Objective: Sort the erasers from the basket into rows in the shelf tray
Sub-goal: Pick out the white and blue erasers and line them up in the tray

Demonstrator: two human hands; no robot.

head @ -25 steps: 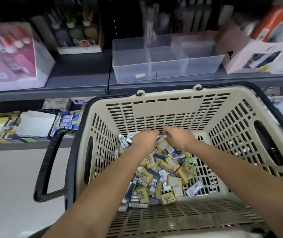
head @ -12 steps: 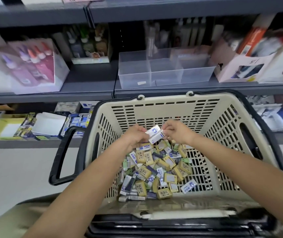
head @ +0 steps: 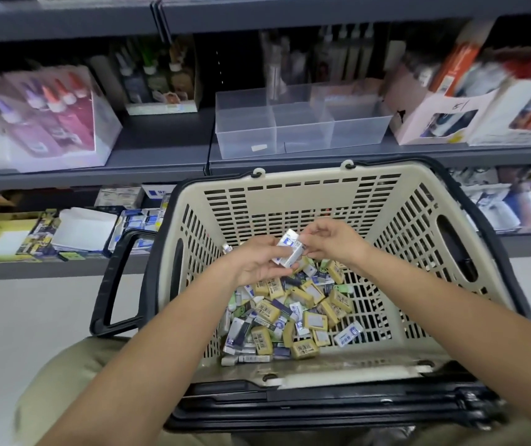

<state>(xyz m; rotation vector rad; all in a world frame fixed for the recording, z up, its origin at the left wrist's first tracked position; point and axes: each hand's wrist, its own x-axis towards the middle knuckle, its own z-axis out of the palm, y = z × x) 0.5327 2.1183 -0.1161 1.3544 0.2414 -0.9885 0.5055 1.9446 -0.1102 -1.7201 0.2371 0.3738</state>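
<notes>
Grey shelves [head: 161, 156] carry a clear tray [head: 244, 136]. Over the basket [head: 306, 185], the left hand [head: 254, 262] grips stacked white erasers [head: 288, 252], and the right hand [head: 338, 244] pinches their right end with curled fingers.

Bare left hand [head: 254, 262] and right hand [head: 338, 243], bare forearms [head: 161, 333], khaki-olive clothing [head: 64, 381] at lower edge

Both hands have risen from the eraser pile [head: 293, 313]: left hand [head: 257, 262] now grips white erasers [head: 288, 252], right hand [head: 334, 243] pinching their right end.
</notes>
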